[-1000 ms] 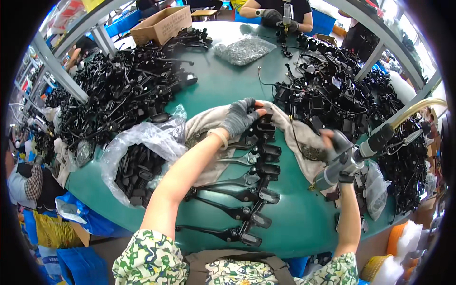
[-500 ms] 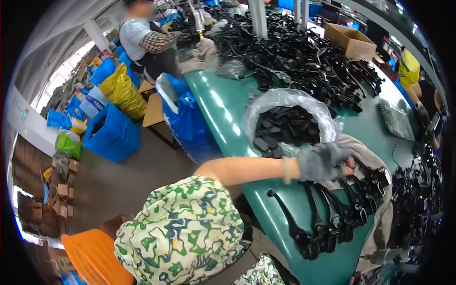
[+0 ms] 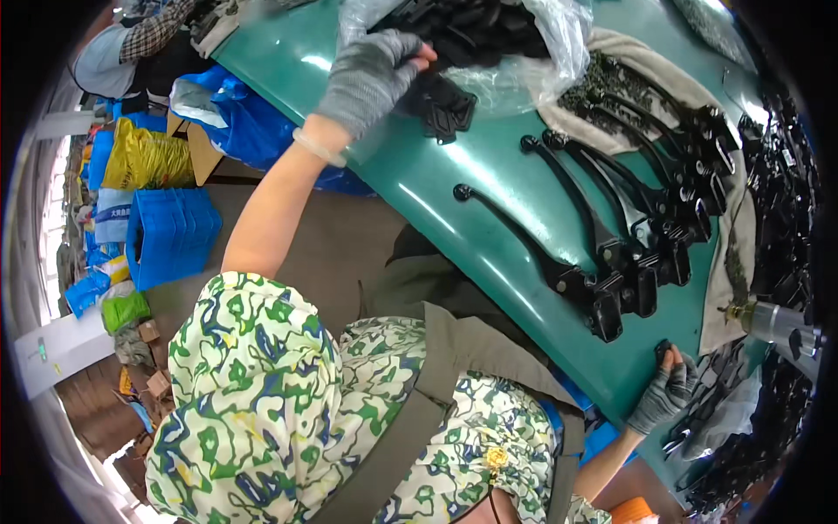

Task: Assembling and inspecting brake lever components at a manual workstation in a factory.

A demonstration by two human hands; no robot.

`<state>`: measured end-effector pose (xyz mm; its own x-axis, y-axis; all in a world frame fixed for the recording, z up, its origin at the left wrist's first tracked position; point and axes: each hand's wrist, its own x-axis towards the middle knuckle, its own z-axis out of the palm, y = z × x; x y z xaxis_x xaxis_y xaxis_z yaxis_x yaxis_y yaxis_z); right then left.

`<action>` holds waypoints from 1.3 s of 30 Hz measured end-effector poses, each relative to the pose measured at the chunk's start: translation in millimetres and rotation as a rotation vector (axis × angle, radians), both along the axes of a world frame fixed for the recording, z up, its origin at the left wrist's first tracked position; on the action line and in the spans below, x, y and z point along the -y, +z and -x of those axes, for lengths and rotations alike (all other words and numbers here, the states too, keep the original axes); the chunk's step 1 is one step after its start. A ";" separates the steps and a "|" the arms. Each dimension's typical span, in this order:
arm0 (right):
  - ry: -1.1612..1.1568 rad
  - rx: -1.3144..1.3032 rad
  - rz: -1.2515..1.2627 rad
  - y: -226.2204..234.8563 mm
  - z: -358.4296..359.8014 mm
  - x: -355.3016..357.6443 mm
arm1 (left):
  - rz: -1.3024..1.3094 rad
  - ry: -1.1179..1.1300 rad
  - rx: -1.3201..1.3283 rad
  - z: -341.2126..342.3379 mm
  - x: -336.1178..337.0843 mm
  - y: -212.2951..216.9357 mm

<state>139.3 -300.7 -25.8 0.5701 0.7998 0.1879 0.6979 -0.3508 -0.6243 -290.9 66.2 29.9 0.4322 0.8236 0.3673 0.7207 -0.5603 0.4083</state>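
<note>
My left hand, in a grey glove with bare fingertips, is at the near left rim of a clear plastic bag full of black parts. Its fingers are bent together; what they hold, if anything, I cannot make out. Just below them lie flat black pieces on the green table. My right hand, gloved alike, pinches a small black piece by the table's near edge. Between the hands, black ball-ended brake levers lie side by side, some of them on a beige cloth.
A metal-tipped cylindrical tool lies right of the cloth. More black parts are heaped along the right side. Left of the table are a blue bag, a blue crate and another person's checked sleeve.
My view has turned and dropped nearer. My left hand has gone from the levers' far ends to the bag's near left rim. My right hand, barely visible before, now shows with a small black piece.
</note>
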 end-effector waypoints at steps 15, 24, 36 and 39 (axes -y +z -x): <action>-0.049 -0.143 0.125 25.5 10.9 0.4 | -0.133 -0.424 -0.230 -14.3 -71.5 -15.2; -0.044 -0.108 0.226 37.4 -1.9 9.7 | 0.165 -0.167 -0.173 -31.1 -9.1 -26.1; 0.025 0.131 0.178 33.5 5.5 8.0 | -0.031 -0.365 -0.589 -35.0 -15.5 -1.7; -0.108 0.029 0.277 38.2 13.4 4.4 | -0.070 -0.405 -0.643 -36.9 -14.5 7.2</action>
<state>126.0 -305.1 12.4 0.6522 0.7580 -0.0113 0.6635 -0.5779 -0.4751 -254.0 80.7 37.1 0.8420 0.5393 -0.0136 0.5373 -0.8406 -0.0687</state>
